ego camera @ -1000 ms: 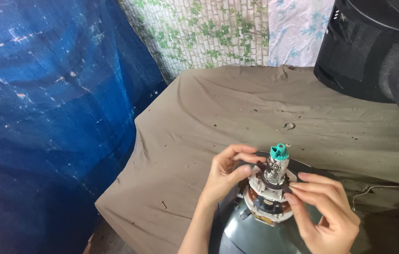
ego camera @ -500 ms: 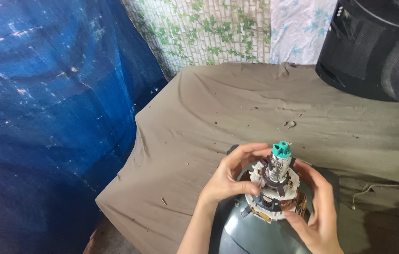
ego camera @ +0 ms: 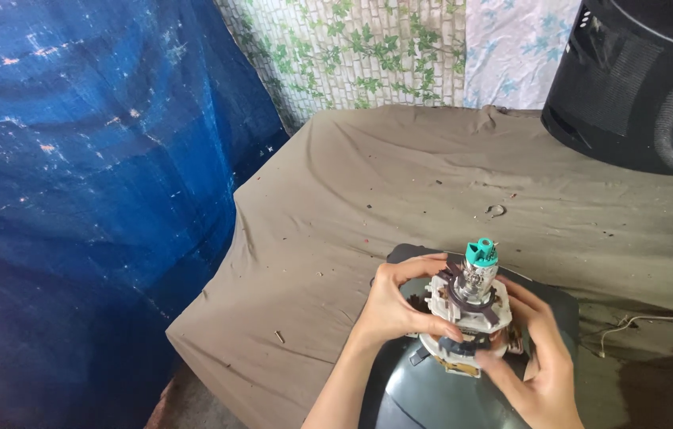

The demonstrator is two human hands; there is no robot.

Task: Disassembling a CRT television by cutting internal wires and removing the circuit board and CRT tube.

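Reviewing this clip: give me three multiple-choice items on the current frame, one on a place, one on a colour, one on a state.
1. Where is the motor assembly?
A. on the floor
B. on top of the dark rounded housing
C. beside the black fan

2. What colour is the cap on its top?
A. red
B. teal
C. yellow

3. How do the hands meet it?
A. both grip it
B. only one touches
C. neither touches

Answers: 1 B, it sits on the housing by the cloth-covered table. 2 B, the top piece is teal. 3 A, left hand and right hand wrap its sides.
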